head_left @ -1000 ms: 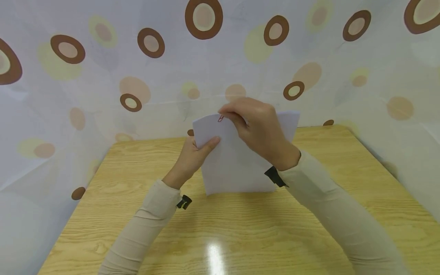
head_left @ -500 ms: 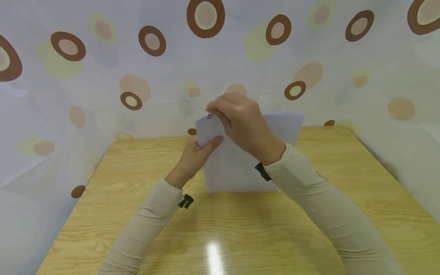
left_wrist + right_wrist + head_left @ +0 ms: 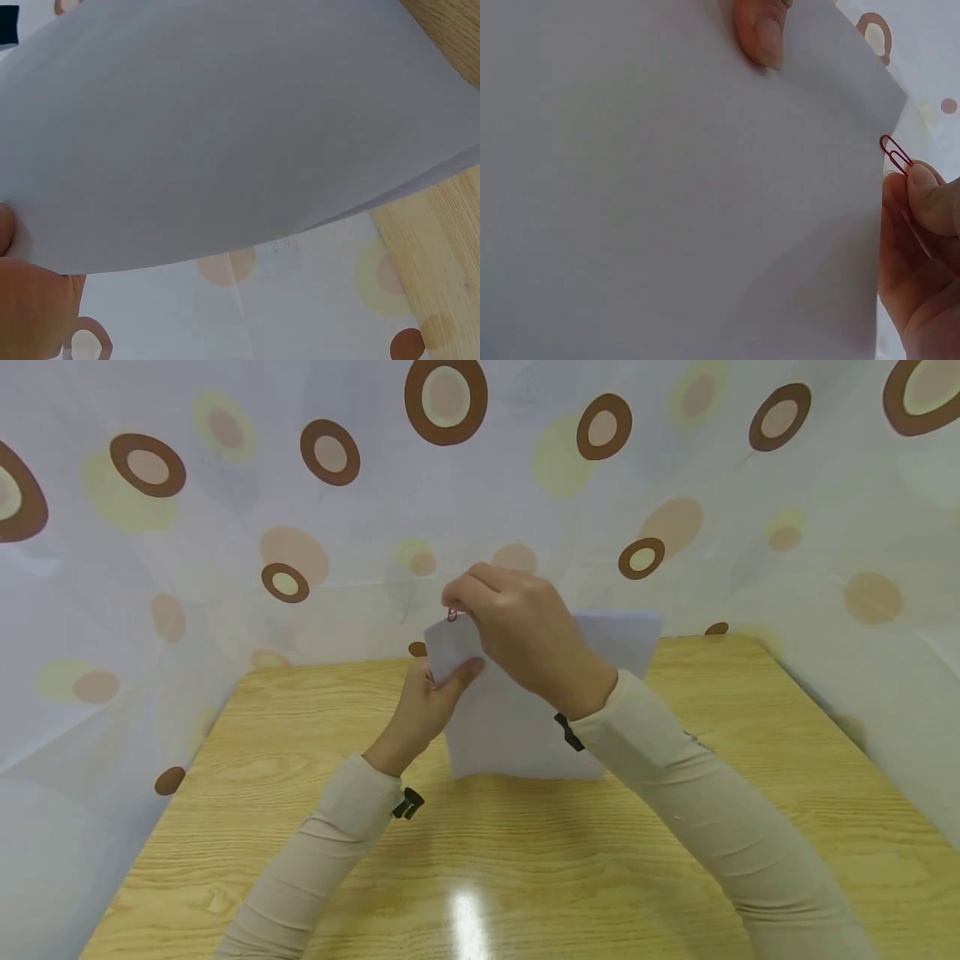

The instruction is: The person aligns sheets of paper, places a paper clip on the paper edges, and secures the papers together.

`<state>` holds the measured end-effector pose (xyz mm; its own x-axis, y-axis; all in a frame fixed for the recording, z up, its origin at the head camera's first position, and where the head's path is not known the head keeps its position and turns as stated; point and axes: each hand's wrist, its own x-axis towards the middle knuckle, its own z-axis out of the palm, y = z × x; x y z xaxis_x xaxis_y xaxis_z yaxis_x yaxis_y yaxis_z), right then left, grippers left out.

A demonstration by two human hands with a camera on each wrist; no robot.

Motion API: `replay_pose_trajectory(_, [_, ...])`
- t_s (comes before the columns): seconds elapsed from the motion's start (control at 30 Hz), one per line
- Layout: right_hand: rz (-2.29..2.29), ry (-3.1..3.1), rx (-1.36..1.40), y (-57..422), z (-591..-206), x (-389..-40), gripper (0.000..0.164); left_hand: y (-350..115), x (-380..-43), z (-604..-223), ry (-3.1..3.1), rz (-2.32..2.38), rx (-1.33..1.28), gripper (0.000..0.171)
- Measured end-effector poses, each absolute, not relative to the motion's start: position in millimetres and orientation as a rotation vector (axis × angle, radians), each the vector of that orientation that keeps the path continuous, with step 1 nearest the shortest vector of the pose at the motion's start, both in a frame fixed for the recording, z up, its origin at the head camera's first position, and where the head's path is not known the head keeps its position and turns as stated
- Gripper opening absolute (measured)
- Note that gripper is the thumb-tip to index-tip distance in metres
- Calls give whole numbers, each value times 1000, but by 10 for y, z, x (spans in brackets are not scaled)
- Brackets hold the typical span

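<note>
A few white paper sheets (image 3: pixel 517 727) stand upright above the table, gripped at their left edge by my left hand (image 3: pixel 427 702), its thumb across the front. My right hand (image 3: pixel 525 631) pinches a red paper clip (image 3: pixel 452 614) between thumb and fingertips at the top edge, near the upper left corner. In the right wrist view the paper clip (image 3: pixel 895 154) reaches the paper's edge with its rounded end, while its other end sits between the fingertips. The left wrist view has the paper (image 3: pixel 225 135) bowed, with a slight gap between sheets along one edge.
Under the hands lies a light wooden table (image 3: pixel 337 877) with a bright glare spot near its front. A white sheet patterned with brown and yellow circles (image 3: pixel 450 510) hangs behind and on both sides. Each sleeve cuff carries a black strap piece (image 3: pixel 407 803).
My right hand has moved left along the paper's top edge, taking the paper clip closer to the upper left corner. The left hand keeps its grip on the paper, nearly still.
</note>
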<state>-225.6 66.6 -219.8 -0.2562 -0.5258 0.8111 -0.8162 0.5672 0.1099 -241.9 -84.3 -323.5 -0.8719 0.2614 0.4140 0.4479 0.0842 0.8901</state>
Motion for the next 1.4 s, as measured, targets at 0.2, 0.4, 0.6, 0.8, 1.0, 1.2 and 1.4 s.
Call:
replay_pose_trajectory(0.2, [367, -1969, 1080, 679, -2165, -2215, 21, -813, -2402, -3236, -2183, -1887, -744, 20])
replay_pose_trajectory(0.4, [380, -1997, 1082, 670, -2159, -2203, 19, -808, -2394, -3243, -2190, -1863, -719, 22])
replay_pose_trajectory(0.6, [373, -2040, 1059, 648, -2166, -2208, 20, -808, -2397, -3264, -2153, -1867, -707, 20])
replay_pose_trajectory(0.8, [376, -2051, 1045, 645, -2163, -2191, 23, -777, -2411, -3278, -2092, -1847, -717, 15])
replay_pose_trajectory(1.0, [333, -2070, 1048, 650, -2151, -2188, 26, -768, -2401, -3265, -2083, -1841, -730, 15])
replay_pose_trajectory(1.2, [282, -2083, 1075, 654, -2141, -2188, 27, -771, -2412, -3262, -2099, -1828, -712, 16])
replay_pose_trajectory(1.4, [305, -2062, 1107, 658, -2165, -2200, 26, -793, -2401, -3257, -2156, -1836, -686, 20])
